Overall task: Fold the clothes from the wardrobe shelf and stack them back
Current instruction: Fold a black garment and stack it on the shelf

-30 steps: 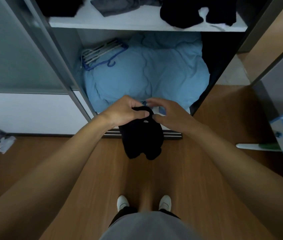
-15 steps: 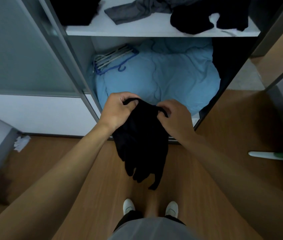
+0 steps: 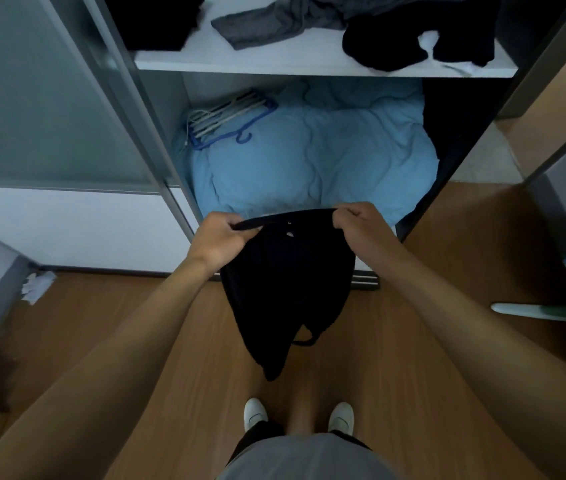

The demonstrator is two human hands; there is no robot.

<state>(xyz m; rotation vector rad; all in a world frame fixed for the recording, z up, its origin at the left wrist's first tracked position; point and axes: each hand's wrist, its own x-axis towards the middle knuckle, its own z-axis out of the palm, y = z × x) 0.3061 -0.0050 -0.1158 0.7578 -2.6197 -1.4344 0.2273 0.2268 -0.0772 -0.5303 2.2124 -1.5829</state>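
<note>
While black garment [image 3: 285, 285] hangs between them, left hand [image 3: 220, 242] and right hand [image 3: 361, 226] pinch-closed on its top edge.

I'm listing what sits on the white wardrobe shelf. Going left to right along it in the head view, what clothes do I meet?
Black pile → grey garment → black garment, all lying on the shelf.

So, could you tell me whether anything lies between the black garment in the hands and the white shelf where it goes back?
Nothing visible blocks the way. The black garment hangs in open air below the white shelf, whose front edge is unobstructed, with a bare patch beside the grey garment.
</note>
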